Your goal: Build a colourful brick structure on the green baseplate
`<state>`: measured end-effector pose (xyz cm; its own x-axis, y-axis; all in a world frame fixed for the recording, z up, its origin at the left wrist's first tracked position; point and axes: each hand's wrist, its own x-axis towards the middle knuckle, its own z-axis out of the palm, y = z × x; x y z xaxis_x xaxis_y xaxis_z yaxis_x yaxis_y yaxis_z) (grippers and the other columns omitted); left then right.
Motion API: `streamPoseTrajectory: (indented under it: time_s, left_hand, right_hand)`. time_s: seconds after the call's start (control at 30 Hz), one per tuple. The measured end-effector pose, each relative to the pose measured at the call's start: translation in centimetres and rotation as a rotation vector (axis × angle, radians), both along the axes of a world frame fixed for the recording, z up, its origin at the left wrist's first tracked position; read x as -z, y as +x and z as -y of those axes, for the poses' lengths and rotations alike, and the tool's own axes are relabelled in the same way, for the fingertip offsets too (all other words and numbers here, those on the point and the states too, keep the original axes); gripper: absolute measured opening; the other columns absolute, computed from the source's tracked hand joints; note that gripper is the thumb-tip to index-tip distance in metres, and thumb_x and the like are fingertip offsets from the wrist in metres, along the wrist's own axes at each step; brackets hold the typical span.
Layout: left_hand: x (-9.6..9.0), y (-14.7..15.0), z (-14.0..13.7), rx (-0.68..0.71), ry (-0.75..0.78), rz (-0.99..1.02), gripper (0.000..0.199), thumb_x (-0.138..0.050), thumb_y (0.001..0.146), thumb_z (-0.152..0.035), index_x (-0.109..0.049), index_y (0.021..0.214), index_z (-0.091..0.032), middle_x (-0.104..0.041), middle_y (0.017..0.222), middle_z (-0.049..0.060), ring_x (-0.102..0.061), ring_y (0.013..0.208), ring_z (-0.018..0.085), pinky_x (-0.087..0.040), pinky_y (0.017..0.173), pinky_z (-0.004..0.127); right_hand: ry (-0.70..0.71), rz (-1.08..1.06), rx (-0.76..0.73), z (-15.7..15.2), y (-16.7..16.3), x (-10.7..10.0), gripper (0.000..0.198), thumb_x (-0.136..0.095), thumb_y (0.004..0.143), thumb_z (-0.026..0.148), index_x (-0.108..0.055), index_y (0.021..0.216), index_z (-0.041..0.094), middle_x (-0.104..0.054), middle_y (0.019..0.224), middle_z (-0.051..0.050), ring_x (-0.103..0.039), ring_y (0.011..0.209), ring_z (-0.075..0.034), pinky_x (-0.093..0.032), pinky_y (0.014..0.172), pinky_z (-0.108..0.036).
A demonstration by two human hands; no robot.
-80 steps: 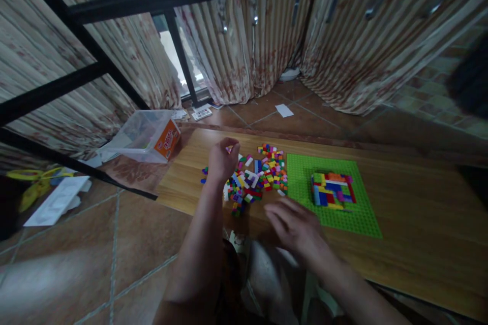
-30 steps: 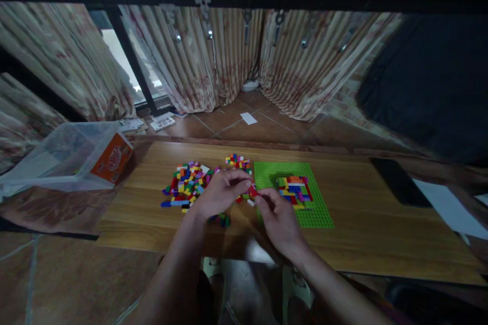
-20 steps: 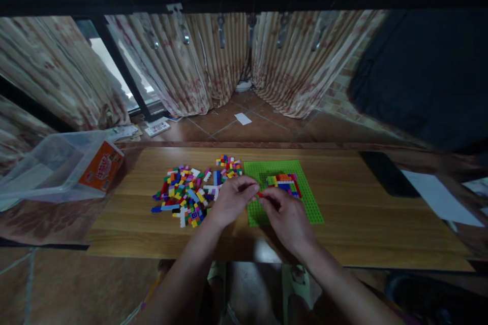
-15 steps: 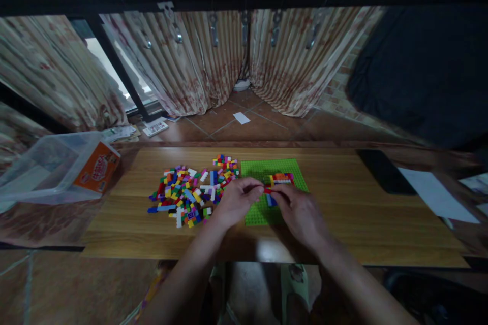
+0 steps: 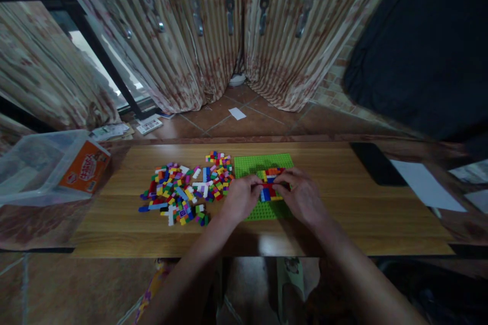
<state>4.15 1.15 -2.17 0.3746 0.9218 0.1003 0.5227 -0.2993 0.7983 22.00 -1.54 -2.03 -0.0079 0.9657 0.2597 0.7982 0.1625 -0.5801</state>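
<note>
A small red toy brick (image 5: 268, 186) is pinched between the fingertips of my left hand (image 5: 241, 197) and my right hand (image 5: 303, 198), one at each end. Both hands hover close over a low block of joined bricks (image 5: 272, 195) in blue, red, yellow, white and orange. That block sits on a green studded baseplate (image 5: 246, 162), and my fingers hide part of it. Whether the red brick touches the bricks below I cannot tell.
Left of the baseplate lies a pile of loose bricks (image 5: 179, 190) on the wooden table (image 5: 122, 233). A clear plastic bin (image 5: 46, 162) with an orange label stands at the far left. A black flat phone-like slab (image 5: 377, 163) and white paper (image 5: 425, 185) lie right.
The view has shifted slightly. My hands, still pinching the red brick, have come over the joined bricks, and more of the blue and red ones now show beneath my fingers.
</note>
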Motion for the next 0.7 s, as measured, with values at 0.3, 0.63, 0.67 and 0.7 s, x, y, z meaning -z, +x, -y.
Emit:
streamPoseTrajectory:
  time_s: [0.3,0.63,0.67,0.7]
  left_hand:
    - [-0.5,0.3,0.4,-0.039,0.027,-0.051,0.021,-0.052,0.087,-0.015,-0.072,0.086,-0.017,-0.069,0.07,0.001,-0.06,0.059,0.012,-0.043,0.059,0.022]
    - [-0.7,0.4,0.0,-0.086,0.01,-0.001,0.015,-0.058,0.082,-0.019,-0.073,0.085,-0.018,-0.068,0.065,0.002,-0.063,0.065,0.014,-0.048,0.065,0.023]
    - [-0.8,0.4,0.0,-0.092,0.001,0.001,0.015,-0.058,0.082,-0.019,-0.073,0.084,-0.018,-0.068,0.065,0.001,-0.063,0.065,0.014,-0.049,0.065,0.023]
    - [-0.8,0.4,-0.1,-0.097,-0.008,0.002,0.014,-0.059,0.082,-0.019,-0.073,0.084,-0.018,-0.068,0.065,0.001,-0.064,0.066,0.014,-0.049,0.065,0.023]
  right_hand:
    - [-0.17,-0.081,0.312,0.1,0.4,-1.2,0.019,-0.058,0.081,0.033,-0.071,0.084,0.019,-0.07,0.083,-0.007,-0.063,0.073,-0.02,-0.046,0.071,-0.034]
    - [-0.244,-0.205,0.329,-0.5,0.3,0.5,0.022,-0.066,0.071,0.037,-0.067,0.082,0.018,-0.071,0.08,-0.007,-0.065,0.072,-0.022,-0.047,0.068,-0.036]
    - [-0.244,-0.209,0.328,-0.6,0.4,0.5,0.022,-0.066,0.071,0.037,-0.067,0.082,0.018,-0.071,0.08,-0.007,-0.065,0.072,-0.023,-0.047,0.068,-0.036]
    - [-0.243,-0.204,0.328,-0.6,0.4,0.6,0.021,-0.067,0.07,0.036,-0.067,0.082,0.018,-0.071,0.08,-0.007,-0.065,0.073,-0.023,-0.047,0.068,-0.036]
